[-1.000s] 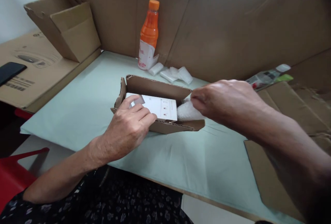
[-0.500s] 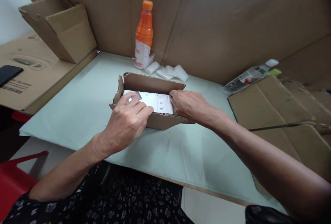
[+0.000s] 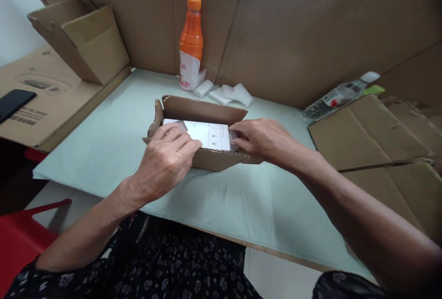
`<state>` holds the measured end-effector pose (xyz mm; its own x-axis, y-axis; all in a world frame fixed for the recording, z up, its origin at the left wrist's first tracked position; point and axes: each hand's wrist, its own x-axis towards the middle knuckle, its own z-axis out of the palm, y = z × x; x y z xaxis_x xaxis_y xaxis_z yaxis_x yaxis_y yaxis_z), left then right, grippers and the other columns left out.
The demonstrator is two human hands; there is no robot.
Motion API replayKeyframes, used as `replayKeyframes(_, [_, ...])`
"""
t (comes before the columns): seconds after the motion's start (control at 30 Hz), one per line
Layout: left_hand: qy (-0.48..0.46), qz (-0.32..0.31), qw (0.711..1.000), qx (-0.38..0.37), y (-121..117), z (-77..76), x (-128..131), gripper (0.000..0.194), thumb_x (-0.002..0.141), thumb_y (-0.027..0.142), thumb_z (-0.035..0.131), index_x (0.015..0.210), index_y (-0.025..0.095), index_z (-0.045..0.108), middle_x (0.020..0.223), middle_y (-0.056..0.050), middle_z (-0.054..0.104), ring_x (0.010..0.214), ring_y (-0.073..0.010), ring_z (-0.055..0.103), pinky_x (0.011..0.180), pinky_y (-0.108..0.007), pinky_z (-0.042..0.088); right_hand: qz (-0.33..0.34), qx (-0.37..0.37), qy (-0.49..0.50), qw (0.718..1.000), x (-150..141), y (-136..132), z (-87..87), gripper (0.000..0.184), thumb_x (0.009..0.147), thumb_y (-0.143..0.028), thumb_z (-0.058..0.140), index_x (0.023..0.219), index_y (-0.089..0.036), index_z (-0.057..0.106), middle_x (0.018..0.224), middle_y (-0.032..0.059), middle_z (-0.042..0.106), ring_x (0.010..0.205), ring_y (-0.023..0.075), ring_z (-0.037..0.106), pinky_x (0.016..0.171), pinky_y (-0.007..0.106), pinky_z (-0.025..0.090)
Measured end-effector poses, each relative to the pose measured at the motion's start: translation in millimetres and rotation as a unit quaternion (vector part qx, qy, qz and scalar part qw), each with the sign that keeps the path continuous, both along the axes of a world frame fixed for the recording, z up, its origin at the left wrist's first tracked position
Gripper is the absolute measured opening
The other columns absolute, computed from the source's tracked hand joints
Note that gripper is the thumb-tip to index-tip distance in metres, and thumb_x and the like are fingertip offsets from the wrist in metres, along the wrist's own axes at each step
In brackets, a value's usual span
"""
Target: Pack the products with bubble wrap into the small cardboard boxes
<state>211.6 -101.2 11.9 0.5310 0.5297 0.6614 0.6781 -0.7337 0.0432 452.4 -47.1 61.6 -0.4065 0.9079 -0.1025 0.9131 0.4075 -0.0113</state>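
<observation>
A small cardboard box (image 3: 217, 160) stands on the table with its flaps up and a white printed box (image 3: 202, 134) inside. My left hand (image 3: 167, 158) curls over the cardboard box's near left wall, its fingers lying against the white box's left part. At the right end, my right hand (image 3: 267, 139) reaches in, thumb and fingers around clear bubble wrap (image 3: 234, 140) tucked beside the white box. Its other fingertips are partly hidden.
An orange bottle (image 3: 191, 43) and several pieces of rolled white wrap (image 3: 228, 93) stand behind the box. Flattened cardboard (image 3: 366, 129) and a clear bottle (image 3: 340, 96) lie right. At left are a large carton (image 3: 65, 106), an open box (image 3: 100, 46) and a phone (image 3: 15, 103).
My right hand has gone down and left, bringing the bubble wrap into the right end of the cardboard box. Its fingers have since parted slightly. My left hand stays on the box.
</observation>
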Motion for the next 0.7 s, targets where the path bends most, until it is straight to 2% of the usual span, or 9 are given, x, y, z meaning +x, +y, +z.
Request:
replayKeyframes(0.07, [-0.066,0.010,0.998,0.014,-5,-1.0,-7,0.027,0.089,0.008,0.060,0.113,0.019,0.066,0.109,-0.009,0.072,0.116,-0.0291,0.065,0.104,-0.050,0.052,0.003,0.061,0.096,0.994,16,-14,3.3,0.021,0.089,-0.026,0.061,0.104,-0.022,0.075,0.098,0.0055,0.075,0.071,0.0188,0.063,0.060,0.029,0.041])
replayKeyframes(0.13, [-0.149,0.056,0.987,0.025,-11,-8.4,-21,0.043,0.086,0.010,0.066,0.127,0.024,0.062,0.127,-0.009,0.067,0.130,-0.0304,0.058,0.110,-0.051,0.049,-0.019,0.151,0.206,0.967,36,-37,1.3,0.022,0.093,-0.033,0.061,0.109,-0.024,0.074,0.101,0.0047,0.075,0.070,0.0177,0.063,0.063,0.030,0.046])
replayKeyframes(0.23, [-0.253,0.137,0.956,-0.049,-17,-37.4,-50,0.057,0.087,0.018,0.071,0.140,0.030,0.055,0.140,-0.007,0.060,0.134,-0.0288,0.055,0.115,-0.049,0.045,-0.093,0.229,0.311,0.918,57,-73,-26.0,0.018,0.096,-0.035,0.061,0.106,-0.025,0.073,0.092,0.0037,0.074,0.068,0.0174,0.063,0.063,0.031,0.050])
replayKeyframes(0.33, [-0.346,0.120,0.905,-0.219,-13,-78.2,-70,0.069,0.086,0.033,0.074,0.149,0.030,0.046,0.151,-0.008,0.052,0.139,-0.0290,0.051,0.117,-0.047,0.045,-0.106,0.150,0.366,0.912,44,-86,-76.6,0.037,0.093,-0.039,0.064,0.126,-0.022,0.063,0.110,0.0093,0.072,0.082,0.0219,0.067,0.067,0.034,0.055])
replayKeyframes(0.43, [-0.418,0.080,0.840,-0.337,9,-103.2,-69,0.071,0.083,0.044,0.076,0.146,0.023,0.049,0.143,-0.012,0.059,0.129,-0.0296,0.060,0.109,-0.044,0.053,-0.100,0.080,0.400,0.908,9,-65,-117.4,0.053,0.092,-0.047,0.061,0.137,-0.020,0.054,0.124,0.0147,0.067,0.099,0.0288,0.066,0.074,0.041,0.057])
replayKeyframes(0.5, [-0.445,0.075,0.817,-0.360,30,-103.8,-54,0.063,0.083,0.045,0.075,0.137,0.018,0.056,0.128,-0.013,0.068,0.115,-0.0275,0.068,0.099,-0.041,0.058,-0.115,0.085,0.426,0.894,-4,-45,-127.1,0.053,0.093,-0.049,0.056,0.137,-0.019,0.052,0.126,0.0157,0.066,0.104,0.0309,0.064,0.080,0.046,0.057])
replayKeyframes(0.57, [-0.461,0.055,0.814,-0.348,52,-96.1,-30,0.057,0.082,0.042,0.075,0.130,0.016,0.060,0.119,-0.012,0.072,0.106,-0.0256,0.070,0.094,-0.038,0.060,-0.139,0.100,0.444,0.879,1,-33,-126.3,0.052,0.093,-0.049,0.055,0.135,-0.018,0.053,0.122,0.0155,0.067,0.102,0.0314,0.064,0.082,0.049,0.056])
replayKeyframes(0.63, [-0.462,0.000,0.821,-0.336,64,-87.3,-4,0.054,0.082,0.040,0.074,0.128,0.017,0.061,0.119,-0.010,0.072,0.107,-0.0247,0.070,0.096,-0.038,0.059,-0.179,0.129,0.439,0.871,20,-37,-121.9,0.048,0.091,-0.051,0.056,0.127,-0.017,0.057,0.114,0.0152,0.070,0.097,0.0324,0.065,0.083,0.051,0.056])
replayKeyframes(0.7, [-0.451,-0.051,0.825,-0.336,61,-81.4,16,0.050,0.084,0.038,0.073,0.129,0.019,0.062,0.124,-0.010,0.071,0.111,-0.0247,0.069,0.100,-0.039,0.057,-0.216,0.170,0.409,0.870,41,-57,-117.8,0.045,0.091,-0.052,0.056,0.118,-0.017,0.062,0.108,0.0158,0.071,0.098,0.0356,0.066,0.083,0.054,0.055])
